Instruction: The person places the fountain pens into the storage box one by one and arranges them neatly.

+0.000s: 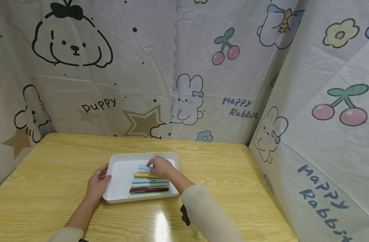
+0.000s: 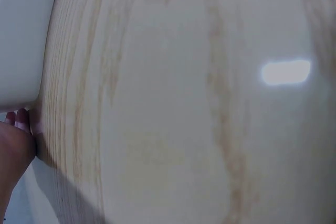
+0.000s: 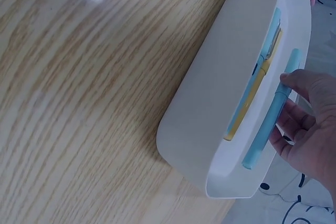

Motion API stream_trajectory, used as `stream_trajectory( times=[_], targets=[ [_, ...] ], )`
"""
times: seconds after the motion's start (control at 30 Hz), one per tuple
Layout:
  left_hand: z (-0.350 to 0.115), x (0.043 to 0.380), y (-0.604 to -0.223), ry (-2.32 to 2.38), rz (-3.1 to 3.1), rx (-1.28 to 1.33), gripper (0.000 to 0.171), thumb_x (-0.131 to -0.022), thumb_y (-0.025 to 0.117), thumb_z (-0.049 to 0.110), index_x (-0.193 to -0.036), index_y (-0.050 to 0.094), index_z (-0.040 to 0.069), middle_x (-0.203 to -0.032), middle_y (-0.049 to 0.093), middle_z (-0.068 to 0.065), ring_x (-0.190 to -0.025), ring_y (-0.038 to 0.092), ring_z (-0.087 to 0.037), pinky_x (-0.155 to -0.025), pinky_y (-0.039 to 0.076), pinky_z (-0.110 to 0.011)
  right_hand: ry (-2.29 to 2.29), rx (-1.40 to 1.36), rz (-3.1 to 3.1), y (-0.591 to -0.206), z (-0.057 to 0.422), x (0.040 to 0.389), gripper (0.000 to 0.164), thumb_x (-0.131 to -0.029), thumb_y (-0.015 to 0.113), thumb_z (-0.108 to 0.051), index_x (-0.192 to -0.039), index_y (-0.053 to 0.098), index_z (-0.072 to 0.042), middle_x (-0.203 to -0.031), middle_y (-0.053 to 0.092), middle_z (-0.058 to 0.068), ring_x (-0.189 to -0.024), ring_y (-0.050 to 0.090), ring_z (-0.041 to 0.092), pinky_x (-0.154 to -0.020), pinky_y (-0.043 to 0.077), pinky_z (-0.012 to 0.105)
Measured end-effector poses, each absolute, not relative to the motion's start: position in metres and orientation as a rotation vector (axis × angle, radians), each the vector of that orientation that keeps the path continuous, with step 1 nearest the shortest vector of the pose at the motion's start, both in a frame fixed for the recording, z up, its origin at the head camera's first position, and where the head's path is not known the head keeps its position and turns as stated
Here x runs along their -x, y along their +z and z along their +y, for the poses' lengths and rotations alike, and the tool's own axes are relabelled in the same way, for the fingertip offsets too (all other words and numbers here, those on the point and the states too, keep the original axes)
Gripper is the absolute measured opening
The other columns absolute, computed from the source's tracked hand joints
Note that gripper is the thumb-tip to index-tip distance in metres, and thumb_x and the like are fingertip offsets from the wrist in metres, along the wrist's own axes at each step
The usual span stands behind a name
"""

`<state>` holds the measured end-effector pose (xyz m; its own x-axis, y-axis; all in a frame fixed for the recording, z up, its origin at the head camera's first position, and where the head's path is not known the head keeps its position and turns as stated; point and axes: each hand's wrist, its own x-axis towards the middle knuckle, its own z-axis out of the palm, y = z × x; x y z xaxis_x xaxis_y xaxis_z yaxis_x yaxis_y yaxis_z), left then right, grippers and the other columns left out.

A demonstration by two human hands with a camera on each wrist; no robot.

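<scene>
A white rectangular tray (image 1: 121, 174) sits on the wooden table, and my left hand (image 1: 97, 184) grips its left end, the thumb at the rim. In the left wrist view only part of that hand shows, by the tray's corner. Toward the tray's far side my right hand (image 3: 314, 111) pinches a light blue pen (image 3: 268, 124) between thumb and fingers. Nearer me in the tray lie several pens side by side: a yellow pen (image 1: 141, 175), another light blue pen (image 1: 149, 180), a light green pen (image 1: 149, 185), a dark red pen (image 1: 149, 190) and a pale green one at the near wall.
The yellow wood-grain table (image 1: 220, 188) extends around the tray on every side. Behind it and to the right hang pale printed cloths (image 1: 154, 60) with puppies, rabbits and cherries. A black object (image 1: 185, 215) is at the underside of my right sleeve.
</scene>
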<state>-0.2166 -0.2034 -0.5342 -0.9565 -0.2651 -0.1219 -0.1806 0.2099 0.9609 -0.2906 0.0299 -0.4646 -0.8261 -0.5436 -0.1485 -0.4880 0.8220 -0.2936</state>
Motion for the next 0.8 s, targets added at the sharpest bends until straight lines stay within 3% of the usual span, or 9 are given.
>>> stream_trajectory(
  times=[0.8],
  targets=[
    [-0.204,0.216,-0.535,-1.9,-2.396,-0.437,0.055,-0.096,0.041,0.008,-0.148,0.025,0.007,-0.149,0.032,-0.02,-0.135,0.036,-0.032,-0.112,0.032,-0.045,-0.307,0.784,2.797,-0.476,0.019,0.284,0.026,-0.09,0.06,-0.022,-0.115,0.067,-0.02,-0.107,0.065,0.0,-0.093,0.058,0.009,-0.081,0.05,0.023]
  ],
)
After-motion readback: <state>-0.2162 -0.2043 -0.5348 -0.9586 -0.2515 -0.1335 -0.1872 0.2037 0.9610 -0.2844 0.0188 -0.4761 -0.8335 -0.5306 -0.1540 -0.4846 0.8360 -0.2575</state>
